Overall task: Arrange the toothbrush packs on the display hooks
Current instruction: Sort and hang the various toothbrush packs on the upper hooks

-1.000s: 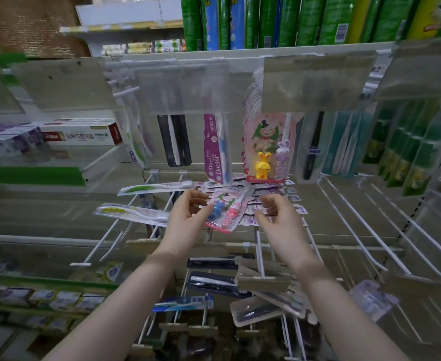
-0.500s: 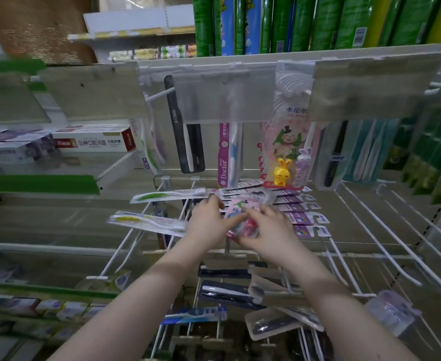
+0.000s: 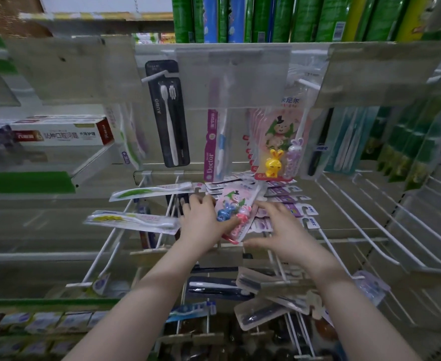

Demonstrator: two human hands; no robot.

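**Student:** Nearest the viewer, at 6 o'clock: what lies below the forearms?

**Tutor:** Loose dark packs and a blue pack lie askew over the lower hooks. In my judgement, these are work left to do.

**Student:** And the hands, at centre?

**Tutor:** The left hand is at 9 o'clock of the children's pack. Its fingers curl over the pack's left edge and its thumb lies along the near side, gripping it. The right hand is at 3 o'clock of the pack, fingers half spread along the right edge and thumb reaching under the near end. I cannot tell whether it grips or only steadies.

**Student:** Where is the pack itself?

**Tutor:** It is between both hands, tilted, above the row of purple packs. Its top points toward 12 o'clock. Whether its hole sits on a hook is hidden.

**Student:** Farther back?

**Tutor:** At 9 to 10 o'clock, a yellow-handled pack and a green-handled pack lie crosswise over hooks. At 3 o'clock there are bare hooks. At 12 o'clock a black twin pack, a Doctor pack and bunny packs hang straight. My estimate is that the top row is done, the middle row is in progress, and the bottom is scarcely begun.
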